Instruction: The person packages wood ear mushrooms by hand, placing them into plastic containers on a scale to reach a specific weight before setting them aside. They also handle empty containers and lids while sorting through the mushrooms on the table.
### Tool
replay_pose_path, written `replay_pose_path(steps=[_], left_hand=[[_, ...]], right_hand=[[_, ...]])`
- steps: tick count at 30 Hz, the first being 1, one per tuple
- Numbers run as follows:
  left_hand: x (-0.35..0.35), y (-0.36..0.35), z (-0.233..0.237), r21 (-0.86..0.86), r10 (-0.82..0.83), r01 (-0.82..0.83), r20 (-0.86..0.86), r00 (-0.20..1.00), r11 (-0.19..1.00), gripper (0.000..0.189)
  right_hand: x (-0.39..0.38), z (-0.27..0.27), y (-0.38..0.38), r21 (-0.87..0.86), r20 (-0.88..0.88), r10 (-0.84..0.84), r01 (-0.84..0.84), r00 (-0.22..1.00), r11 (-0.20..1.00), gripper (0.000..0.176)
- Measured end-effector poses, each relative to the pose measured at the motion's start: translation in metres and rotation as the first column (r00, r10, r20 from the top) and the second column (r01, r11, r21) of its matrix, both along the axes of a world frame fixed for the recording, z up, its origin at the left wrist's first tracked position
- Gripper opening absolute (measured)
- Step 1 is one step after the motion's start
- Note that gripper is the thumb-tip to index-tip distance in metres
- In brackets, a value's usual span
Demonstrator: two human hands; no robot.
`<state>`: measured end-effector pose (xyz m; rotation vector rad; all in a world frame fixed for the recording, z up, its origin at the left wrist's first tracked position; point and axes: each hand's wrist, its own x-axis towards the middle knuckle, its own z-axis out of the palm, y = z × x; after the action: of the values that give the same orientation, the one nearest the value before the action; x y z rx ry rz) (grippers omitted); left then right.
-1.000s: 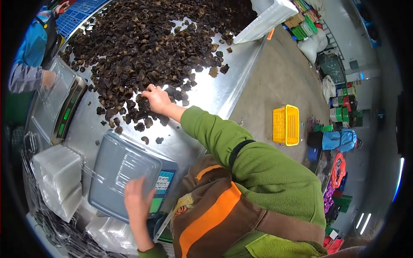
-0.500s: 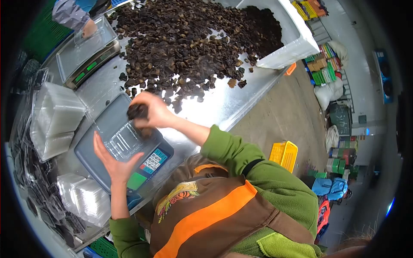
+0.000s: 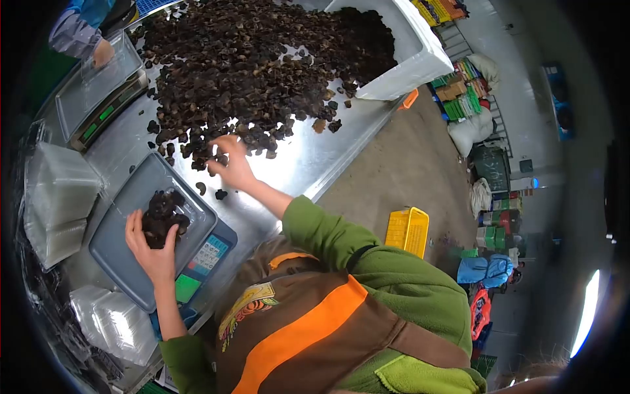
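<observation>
Dark brown, dried mushroom-like pieces (image 3: 165, 211) sit heaped in a clear plastic tray, whose edges barely show, on the grey plate of a weighing scale (image 3: 121, 246). My left hand (image 3: 154, 256) curves round the near side of this tray, thumb and fingers on either side of it. At the near edge of the large pile of dark pieces (image 3: 243, 85) is my right hand (image 3: 235, 169), its thumb and fingers apart around some loose pieces. Whether any of these are gripped is hard to make out.
Stacked clear trays (image 3: 56, 197) and more trays (image 3: 115, 325) stand at the left. A white foam box (image 3: 410, 69) lies at the pile's right. A person's hand (image 3: 103, 52) is over a second scale (image 3: 108, 108). On the floor is a yellow basket (image 3: 407, 231).
My right hand has moved from above the tray to the pile's edge. The dark pieces it held now lie in the tray. My left hand has closed in around the tray.
</observation>
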<state>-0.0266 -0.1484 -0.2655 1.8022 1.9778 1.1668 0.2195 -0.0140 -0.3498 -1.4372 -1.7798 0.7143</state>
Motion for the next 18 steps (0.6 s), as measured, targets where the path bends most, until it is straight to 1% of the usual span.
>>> replay_pose_path(steps=[1, 2, 4, 5, 6, 8, 9, 10, 11, 12, 13, 14, 16, 17, 18], left_hand=[[-0.001, -0.002, 0.003, 0.027, 0.015, -0.015, 0.001, 1.000, 1.000, 0.066], [-0.003, -0.005, 0.004, 0.021, 0.018, -0.018, 0.000, 1.000, 1.000, 0.066], [-0.010, -0.010, 0.007, 0.020, 0.094, -0.097, 0.086, 0.992, 0.995, 0.062], [-0.014, -0.011, 0.006, 0.056, 0.117, -0.121, 0.064, 0.991, 0.991, 0.057], [-0.016, -0.012, 0.006, 0.051, 0.131, -0.134, 0.054, 0.990, 0.990, 0.057], [-0.020, -0.017, 0.011, 0.015, 0.194, -0.197, 0.109, 0.975, 0.980, 0.053], [-0.021, -0.019, 0.016, -0.024, 0.229, -0.227, 0.082, 0.970, 0.973, 0.047], [-0.023, -0.022, 0.017, -0.026, 0.255, -0.254, 0.064, 0.965, 0.967, 0.047], [-0.026, -0.024, 0.016, -0.002, 0.245, -0.245, 0.092, 0.965, 0.969, 0.045], [-0.030, -0.027, 0.016, 0.024, 0.231, -0.235, 0.121, 0.966, 0.972, 0.042], [-0.033, -0.030, 0.016, 0.040, 0.240, -0.244, 0.095, 0.966, 0.969, 0.040], [-0.037, -0.035, 0.015, 0.041, 0.261, -0.265, 0.091, 0.961, 0.963, 0.040], [-0.043, -0.042, 0.010, 0.002, 0.289, -0.291, 0.123, 0.949, 0.957, 0.040], [-0.045, -0.045, 0.008, 0.004, 0.299, -0.302, 0.127, 0.946, 0.953, 0.040], [-0.046, -0.047, 0.006, -0.016, 0.295, -0.297, 0.168, 0.941, 0.955, 0.044]], right_hand=[[0.017, -0.014, 0.004, -0.030, 0.142, -0.159, 0.165, 0.977, 0.986, 0.065], [0.032, -0.021, 0.004, -0.040, 0.284, -0.301, 0.325, 0.910, 0.945, 0.076], [0.046, -0.027, 0.005, -0.161, 0.513, -0.289, 0.421, 0.808, 0.893, 0.095], [0.041, -0.028, 0.003, -0.144, 0.589, -0.258, 0.413, 0.766, 0.899, 0.100], [0.037, -0.030, 0.002, -0.153, 0.584, -0.243, 0.399, 0.775, 0.904, 0.100], [0.028, -0.036, -0.006, -0.124, 0.610, -0.089, 0.206, 0.787, 0.971, 0.094], [0.027, -0.047, -0.010, -0.062, 0.557, -0.109, 0.172, 0.823, 0.983, 0.079], [0.030, -0.057, -0.011, -0.052, 0.539, -0.063, 0.108, 0.840, 0.993, 0.057], [0.032, -0.070, -0.012, -0.055, 0.561, -0.051, 0.099, 0.826, 0.994, 0.046], [0.035, -0.069, -0.015, -0.066, 0.551, -0.044, 0.097, 0.833, 0.993, 0.038], [0.037, -0.067, -0.014, -0.085, 0.507, -0.084, 0.146, 0.858, 0.986, 0.032], [0.039, -0.065, -0.010, -0.100, 0.444, -0.151, 0.216, 0.883, 0.971, 0.024], [0.043, -0.061, -0.005, -0.123, 0.300, -0.230, 0.276, 0.926, 0.953, 0.020], [0.040, -0.048, -0.004, -0.073, 0.198, -0.211, 0.229, 0.957, 0.971, 0.017], [0.032, -0.032, -0.003, -0.052, 0.041, -0.134, 0.136, 0.990, 0.989, 0.012]])
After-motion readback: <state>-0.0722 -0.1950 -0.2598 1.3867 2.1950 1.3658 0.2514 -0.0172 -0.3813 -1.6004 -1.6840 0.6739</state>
